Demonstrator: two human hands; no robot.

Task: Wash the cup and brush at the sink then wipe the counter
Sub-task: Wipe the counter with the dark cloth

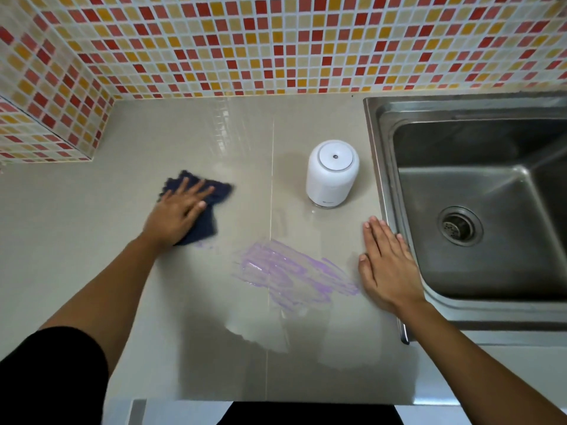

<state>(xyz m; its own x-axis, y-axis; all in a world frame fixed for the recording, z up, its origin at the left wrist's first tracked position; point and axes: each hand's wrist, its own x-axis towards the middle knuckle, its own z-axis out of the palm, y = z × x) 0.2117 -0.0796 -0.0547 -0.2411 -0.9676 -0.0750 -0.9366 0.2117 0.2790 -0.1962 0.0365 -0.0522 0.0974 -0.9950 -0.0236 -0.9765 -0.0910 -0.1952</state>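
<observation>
Now left hand [176,214] presses cloth [204,207] flat on counter [76,228].

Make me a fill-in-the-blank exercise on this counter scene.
1. The left hand presses a dark blue ____ onto the counter.
2. The right hand lies flat beside the steel ____.
3. The smear between the hands is ____ in colour.

Missing words: cloth; sink; purple.
</observation>
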